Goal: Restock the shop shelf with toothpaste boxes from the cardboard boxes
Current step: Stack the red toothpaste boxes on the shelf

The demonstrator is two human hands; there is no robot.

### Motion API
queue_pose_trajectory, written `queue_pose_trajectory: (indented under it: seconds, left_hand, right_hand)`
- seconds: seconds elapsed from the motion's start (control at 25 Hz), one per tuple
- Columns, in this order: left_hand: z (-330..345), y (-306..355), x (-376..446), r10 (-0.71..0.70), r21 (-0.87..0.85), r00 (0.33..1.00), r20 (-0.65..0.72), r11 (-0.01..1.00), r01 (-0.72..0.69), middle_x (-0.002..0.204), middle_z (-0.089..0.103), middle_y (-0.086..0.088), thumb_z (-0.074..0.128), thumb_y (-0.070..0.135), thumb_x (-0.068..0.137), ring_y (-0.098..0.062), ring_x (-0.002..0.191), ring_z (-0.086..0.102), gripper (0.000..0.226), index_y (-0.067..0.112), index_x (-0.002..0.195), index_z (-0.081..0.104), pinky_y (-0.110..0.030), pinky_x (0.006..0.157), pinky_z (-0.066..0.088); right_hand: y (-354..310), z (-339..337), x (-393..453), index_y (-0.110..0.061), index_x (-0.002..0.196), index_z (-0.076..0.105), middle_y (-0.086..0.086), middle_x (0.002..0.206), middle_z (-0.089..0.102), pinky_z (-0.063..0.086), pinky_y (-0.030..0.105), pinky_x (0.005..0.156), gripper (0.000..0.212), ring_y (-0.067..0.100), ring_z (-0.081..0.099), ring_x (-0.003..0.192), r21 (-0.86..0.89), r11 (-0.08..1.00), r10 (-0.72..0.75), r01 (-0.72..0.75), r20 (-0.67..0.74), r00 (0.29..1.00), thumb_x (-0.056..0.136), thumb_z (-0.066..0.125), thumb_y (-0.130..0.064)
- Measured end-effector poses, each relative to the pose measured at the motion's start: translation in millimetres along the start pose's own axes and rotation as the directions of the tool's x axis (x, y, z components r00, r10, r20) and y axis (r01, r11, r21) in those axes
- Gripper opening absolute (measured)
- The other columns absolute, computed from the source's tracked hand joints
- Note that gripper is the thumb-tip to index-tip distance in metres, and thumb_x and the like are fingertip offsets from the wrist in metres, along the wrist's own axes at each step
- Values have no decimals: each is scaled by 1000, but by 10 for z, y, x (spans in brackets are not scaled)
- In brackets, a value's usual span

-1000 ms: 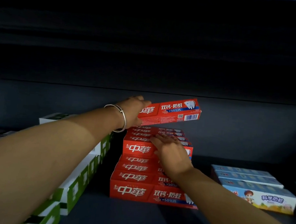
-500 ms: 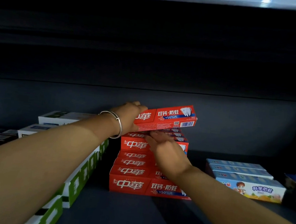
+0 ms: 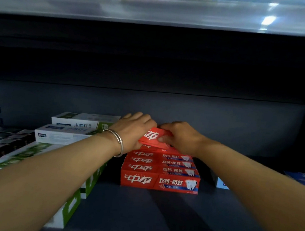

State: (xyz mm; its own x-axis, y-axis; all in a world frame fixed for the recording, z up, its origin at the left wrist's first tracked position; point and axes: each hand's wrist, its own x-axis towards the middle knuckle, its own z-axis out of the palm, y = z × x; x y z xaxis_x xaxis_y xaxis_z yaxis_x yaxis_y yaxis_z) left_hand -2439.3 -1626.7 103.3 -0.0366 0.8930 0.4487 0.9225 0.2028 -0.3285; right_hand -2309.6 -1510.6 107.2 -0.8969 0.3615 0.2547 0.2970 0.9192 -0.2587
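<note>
A red toothpaste box (image 3: 151, 136) lies on top of the stack of red toothpaste boxes (image 3: 159, 180) in the middle of the dark shelf (image 3: 138, 212). My left hand (image 3: 133, 130), with a silver bangle on the wrist, grips its left end. My right hand (image 3: 180, 135) covers its right part, thumb on the box's front face. Most of the top box is hidden under both hands. No cardboard box is in view.
White-and-green toothpaste boxes (image 3: 76, 124) are stacked left of the red stack, with dark boxes (image 3: 1, 143) further left. Blue boxes (image 3: 303, 181) lie at the right edge, partly behind my right arm. The shelf above (image 3: 158, 11) hangs low overhead.
My left hand has lowered the red box onto the top of the stack. My right hand has moved from the stack's top onto the box. The camera has tilted up.
</note>
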Motion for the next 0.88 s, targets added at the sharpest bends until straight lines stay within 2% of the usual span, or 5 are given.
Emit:
queue_pose_trajectory:
  seconds: [0.2, 0.4, 0.6, 0.72, 0.88]
  left_hand:
    - [122, -79, -84, -144, -44, 987, 76, 988, 148, 132, 36, 2, 75, 36, 72, -17, 124, 34, 82, 22, 138, 28, -30, 106, 30]
    - [255, -222, -165, -365, -105, 892, 268, 909, 403, 140, 28, -10, 69, 12, 78, -24, 134, 29, 74, 11, 139, 27, -29, 112, 29]
    - [239, -180, -162, -406, -86, 840, 361, 882, 463, 136, 40, -12, 61, 15, 85, -23, 122, 46, 53, 9, 132, 39, -24, 91, 41]
    - [280, -152, -157, -406, -105, 817, 410, 868, 484, 121, 54, -13, 59, 13, 86, -24, 108, 56, 29, 7, 113, 53, -23, 74, 40]
    - [261, -120, -168, -385, -137, 819, 426, 867, 479, 111, 60, -13, 54, 9, 89, -23, 96, 57, 18, 3, 105, 58, -23, 73, 42]
  right_hand:
    - [66, 230, -47, -19, 134, 50, 6, 134, 51, 39, 35, 107, 42, 23, 48, 124, -46, 999, -23, 19, -83, 996, 94, 55, -25]
    - [136, 489, -68, -26, 139, 45, -1, 142, 38, 22, 31, 116, 44, 20, 28, 135, -150, 988, -6, -24, -195, 981, 95, 51, -31]
    - [102, 534, 22, -26, 143, 38, -4, 152, 33, 22, 33, 117, 46, 20, 27, 140, -197, 980, -19, -19, -189, 982, 98, 46, -29]
    - [108, 570, 52, -26, 143, 38, -3, 151, 35, 24, 34, 116, 46, 21, 29, 140, -174, 984, -1, -35, -199, 980, 98, 45, -29]
    - [107, 575, 56, -28, 144, 35, -3, 150, 36, 22, 35, 116, 46, 20, 23, 141, -207, 977, 13, -55, -198, 980, 99, 43, -31]
